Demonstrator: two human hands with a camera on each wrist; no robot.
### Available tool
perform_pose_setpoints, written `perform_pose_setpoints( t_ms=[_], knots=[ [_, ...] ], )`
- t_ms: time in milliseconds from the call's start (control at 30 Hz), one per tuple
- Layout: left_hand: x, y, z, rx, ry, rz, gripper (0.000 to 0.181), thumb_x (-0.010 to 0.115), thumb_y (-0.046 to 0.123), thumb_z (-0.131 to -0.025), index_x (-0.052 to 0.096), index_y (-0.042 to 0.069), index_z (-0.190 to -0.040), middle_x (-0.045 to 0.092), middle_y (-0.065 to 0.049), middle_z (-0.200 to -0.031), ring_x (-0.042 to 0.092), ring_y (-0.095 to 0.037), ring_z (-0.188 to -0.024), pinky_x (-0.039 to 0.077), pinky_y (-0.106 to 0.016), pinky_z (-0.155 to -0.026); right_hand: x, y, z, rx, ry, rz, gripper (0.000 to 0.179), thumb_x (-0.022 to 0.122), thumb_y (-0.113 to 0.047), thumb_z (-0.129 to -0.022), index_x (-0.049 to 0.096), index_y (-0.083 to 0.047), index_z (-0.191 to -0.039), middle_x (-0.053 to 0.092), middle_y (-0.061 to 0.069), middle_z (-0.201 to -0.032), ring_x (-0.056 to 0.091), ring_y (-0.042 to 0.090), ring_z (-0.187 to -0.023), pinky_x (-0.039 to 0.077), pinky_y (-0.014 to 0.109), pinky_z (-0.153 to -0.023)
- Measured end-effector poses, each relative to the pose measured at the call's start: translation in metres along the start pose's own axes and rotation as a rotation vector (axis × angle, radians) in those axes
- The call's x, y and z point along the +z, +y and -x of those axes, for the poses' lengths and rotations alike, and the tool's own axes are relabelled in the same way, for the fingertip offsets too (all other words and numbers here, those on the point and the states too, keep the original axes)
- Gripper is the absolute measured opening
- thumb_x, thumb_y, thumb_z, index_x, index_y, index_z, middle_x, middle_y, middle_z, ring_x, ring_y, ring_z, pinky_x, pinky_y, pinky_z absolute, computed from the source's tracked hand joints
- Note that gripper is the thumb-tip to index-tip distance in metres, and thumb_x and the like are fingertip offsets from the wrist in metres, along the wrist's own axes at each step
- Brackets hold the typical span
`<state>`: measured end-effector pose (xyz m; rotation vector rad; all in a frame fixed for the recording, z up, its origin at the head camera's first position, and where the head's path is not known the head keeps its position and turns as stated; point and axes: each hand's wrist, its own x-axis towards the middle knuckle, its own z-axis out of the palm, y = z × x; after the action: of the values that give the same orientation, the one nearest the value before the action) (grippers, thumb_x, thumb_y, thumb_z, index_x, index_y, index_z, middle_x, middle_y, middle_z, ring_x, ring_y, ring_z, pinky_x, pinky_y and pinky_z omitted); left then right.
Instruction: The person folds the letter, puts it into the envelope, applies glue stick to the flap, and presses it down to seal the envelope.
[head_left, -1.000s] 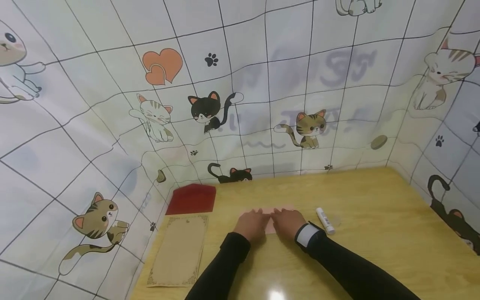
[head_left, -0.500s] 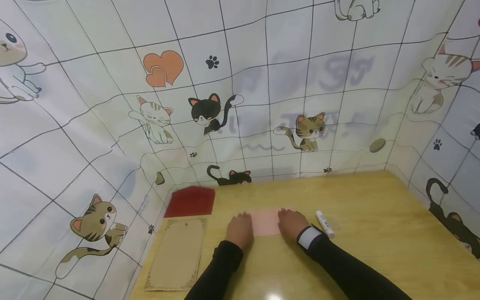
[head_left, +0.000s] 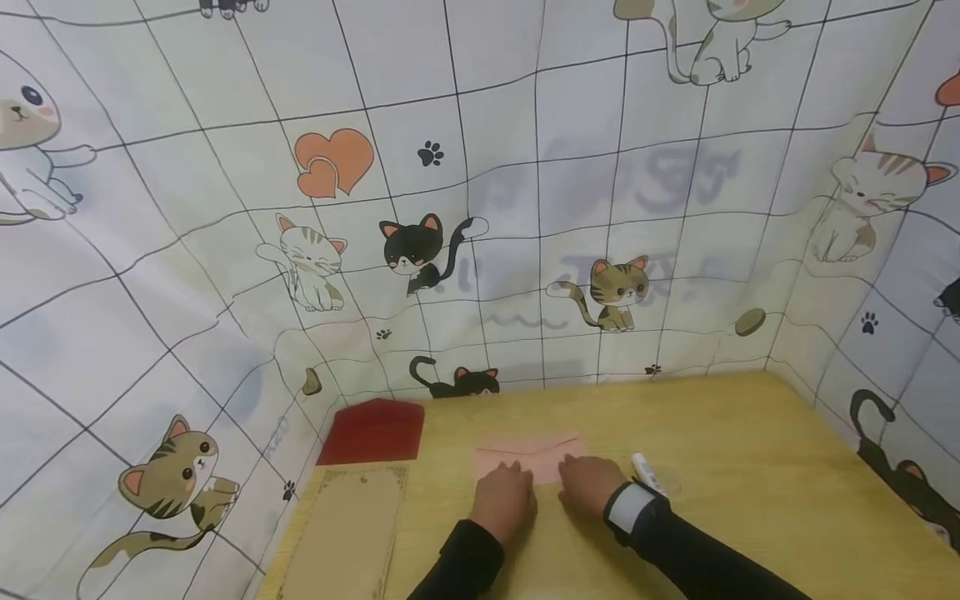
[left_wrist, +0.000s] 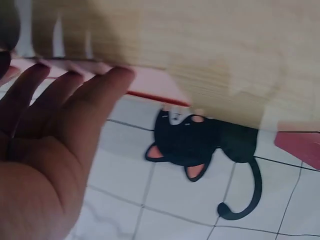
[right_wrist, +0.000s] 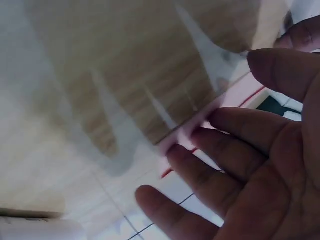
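Observation:
A pink envelope (head_left: 531, 457) lies on the table with its creased flap side up. My left hand (head_left: 505, 504) is at its near edge, left of the middle. In the left wrist view, the extended fingertips (left_wrist: 120, 76) meet the pink paper (left_wrist: 159, 86). Toward the envelope's right end is my right hand (head_left: 588, 485), its fingers spread and gently bent in the right wrist view. Several of its fingertips (right_wrist: 179, 152) touch the envelope's edge (right_wrist: 244, 90). Neither hand grips the paper.
A white glue stick (head_left: 645, 472) lies right of the right hand, partly behind the wrist. At the left are a red envelope (head_left: 372, 433) and a beige sheet with an ornate border (head_left: 345, 529). A cat-print sheet (head_left: 510, 250) hangs along the table's back edge.
My hands spread apart across the pink paper, then came to its near edge with the left hand back toward the middle. The flap crease now shows. The head view has tilted upward.

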<state>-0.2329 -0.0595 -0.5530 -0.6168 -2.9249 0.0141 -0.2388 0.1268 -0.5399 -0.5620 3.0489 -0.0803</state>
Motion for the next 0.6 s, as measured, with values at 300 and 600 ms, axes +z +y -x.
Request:
perform_pose_setpoints(
  t_ms=[300,600],
  knots=[
    [0.036,-0.034,-0.045,0.096,0.081,0.022,0.020,0.080,0.037,-0.105,0.085,0.018,-0.112,0.082,-0.004,-0.111,0.083,-0.031,-0.111,0.069,-0.042,-0.083,0.013,0.024,-0.048,-0.053,-0.032,-0.032,0.039,0.084,-0.023,-0.101,0.074,0.008,-0.124,0.078,0.027,-0.130,0.078,0.045,-0.111,0.066,0.058,-0.098],
    [0.046,-0.056,-0.086,0.096,0.047,0.108,0.036,0.070,0.030,-0.112,0.080,0.019,-0.144,0.076,-0.008,-0.153,0.074,-0.032,-0.142,0.064,-0.048,-0.113,0.000,0.048,-0.074,-0.061,-0.139,-0.117,0.060,0.075,-0.027,-0.109,0.061,0.011,-0.153,0.060,0.033,-0.164,0.066,0.053,-0.144,0.054,0.062,-0.123]
  ],
)
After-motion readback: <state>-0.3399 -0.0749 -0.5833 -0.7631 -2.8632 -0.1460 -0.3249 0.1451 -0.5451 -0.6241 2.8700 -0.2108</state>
